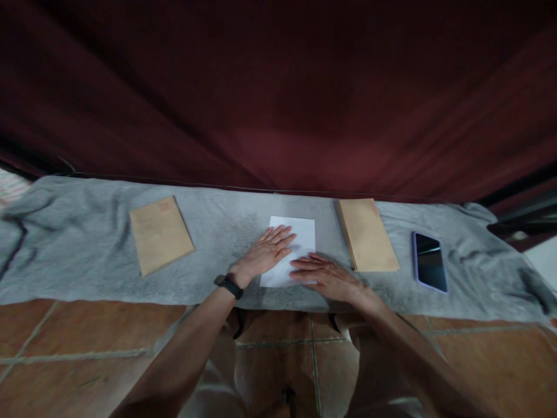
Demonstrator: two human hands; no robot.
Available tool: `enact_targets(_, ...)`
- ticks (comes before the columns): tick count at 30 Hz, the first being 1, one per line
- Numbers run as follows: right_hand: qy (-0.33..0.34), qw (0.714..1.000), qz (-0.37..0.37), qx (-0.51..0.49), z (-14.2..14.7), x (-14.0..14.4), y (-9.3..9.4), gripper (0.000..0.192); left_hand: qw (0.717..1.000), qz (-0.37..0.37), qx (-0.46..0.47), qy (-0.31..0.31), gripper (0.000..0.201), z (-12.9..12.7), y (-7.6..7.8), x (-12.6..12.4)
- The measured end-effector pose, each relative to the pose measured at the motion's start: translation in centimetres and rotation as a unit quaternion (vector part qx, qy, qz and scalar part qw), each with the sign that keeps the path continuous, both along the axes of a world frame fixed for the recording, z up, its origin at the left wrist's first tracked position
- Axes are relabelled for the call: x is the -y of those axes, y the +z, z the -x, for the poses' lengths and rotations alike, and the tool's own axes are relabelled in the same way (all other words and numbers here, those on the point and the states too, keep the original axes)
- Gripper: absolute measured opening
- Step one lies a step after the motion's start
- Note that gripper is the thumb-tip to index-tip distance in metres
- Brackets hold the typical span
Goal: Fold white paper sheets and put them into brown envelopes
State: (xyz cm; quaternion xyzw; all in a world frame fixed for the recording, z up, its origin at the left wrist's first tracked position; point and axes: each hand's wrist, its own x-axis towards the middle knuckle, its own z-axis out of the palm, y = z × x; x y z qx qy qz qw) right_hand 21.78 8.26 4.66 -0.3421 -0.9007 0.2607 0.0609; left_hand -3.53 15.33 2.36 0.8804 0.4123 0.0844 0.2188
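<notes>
Left hand (pixel 266 251) lay flat on the paper (pixel 290 249), fingers stretched out and slightly spread, palm down, gripping nothing. Pressed on the sheet's left half, fingertips pointing up and to the right. Wore a black band (pixel 228 285) at the wrist.

Right hand (pixel 324 274) lay flat too, fingers extended and close together, pointing left across the sheet's lower right corner. Held nothing; only rested on the paper and the cloth (pixel 78 244) beside it.

Paper was white, rectangular, lying at the middle of the grey cloth, near its front edge, partly covered by both hands. Whether folded or a single sheet, could not tell.

Left of the paper, well apart: a brown envelope (pixel 160 234), tilted a little. Right of the paper, near the right hand: a second brown envelope (pixel 367 234), seemingly a thin stack, though edges were too blurred to be sure. Farther right: a phone (pixel 429 261) with a dark screen and pale purple rim, face up.

Behind the cloth hung a dark red curtain (pixel 278 87). In front, below the forearms, showed a brown tiled floor (pixel 65 348).
</notes>
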Motion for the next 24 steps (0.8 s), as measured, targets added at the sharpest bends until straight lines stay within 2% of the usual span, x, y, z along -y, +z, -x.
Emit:
enact_targets(4, 0.008, 1.0, 0.016, -0.005, -0.2, 0.0, -0.2, 0.04, 0.997, -0.061, -0.036, 0.033, 0.056, -0.5, -1.0, -0.6)
enact_targets(9, 0.014, 0.999, 0.038, -0.02, -0.5, -0.3, -0.2, 0.038, 0.984, -0.105, -0.086, 0.113, 0.057, -0.1, -0.7, -1.4)
enact_targets(13, 0.011, 0.998, 0.058, -0.032, -1.0, -0.6, -0.2, 0.034, 0.981, -0.095, -0.1, 0.137, 0.056, 1.3, -0.4, -1.9)
enact_targets(16, -0.003, 0.996, 0.071, -0.052, -1.4, -0.8, -0.4, 0.03, 0.992, -0.064, -0.029, 0.107, 0.052, 2.6, -0.2, -1.4)
enact_targets(20, -0.04, 0.987, 0.087, -0.129, -1.8, -1.2, -1.0, 0.026, 0.994, 0.032, 0.103, -0.008, 0.057, 4.4, 0.6, 0.2)
enact_targets(24, -0.121, 0.962, 0.137, -0.203, -2.1, -1.5, -1.2, 0.033, 0.979, 0.156, 0.126, -0.04, 0.058, 5.9, 2.5, 1.6)
